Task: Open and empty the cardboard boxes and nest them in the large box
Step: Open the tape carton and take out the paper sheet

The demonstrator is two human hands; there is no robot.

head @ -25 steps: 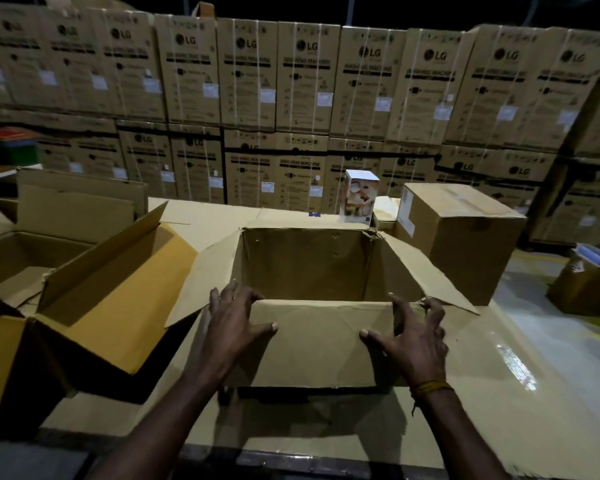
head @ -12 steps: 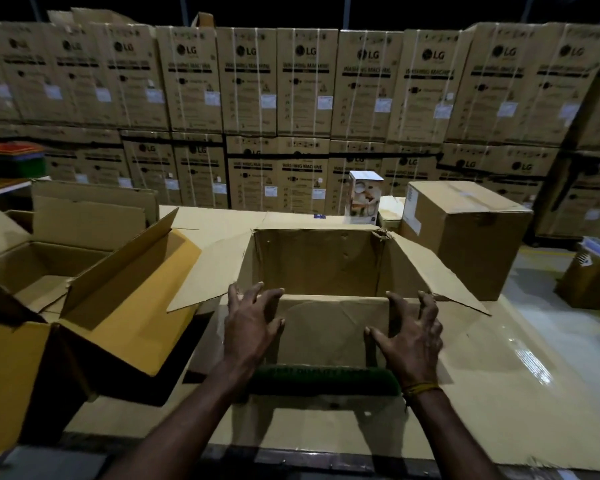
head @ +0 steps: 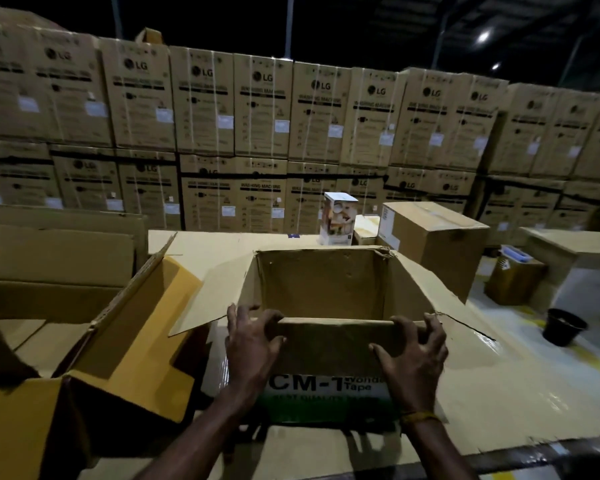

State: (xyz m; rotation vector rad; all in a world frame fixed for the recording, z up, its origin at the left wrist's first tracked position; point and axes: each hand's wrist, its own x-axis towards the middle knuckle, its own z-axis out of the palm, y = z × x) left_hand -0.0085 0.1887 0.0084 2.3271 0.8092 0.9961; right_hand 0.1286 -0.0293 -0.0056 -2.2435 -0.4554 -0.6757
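Though emptied, open box (head: 321,292): light, creased, walls flex; left hand (head: 252,344), right hand (head: 413,355) curl over near flap (head: 336,341); lift by corners.

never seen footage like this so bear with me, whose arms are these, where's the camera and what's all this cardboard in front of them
No machine here: the arms belong to a person wearing a wide-angle camera on the head, so you look forward and down over their hands. There is only this one view.

The left hand and right hand both grip the folded-down near flap of an open cardboard box printed "CM-1 Wonder Tape". From this angle nothing shows inside it, though its floor is hidden.

It stands on a cardboard-covered worktable. To the left sits a larger open box with yellowish flaps. Farther back stand a small white printed carton and a closed brown box. Behind is a wall of stacked LG washing machine cartons. A black pot sits on the floor at right.
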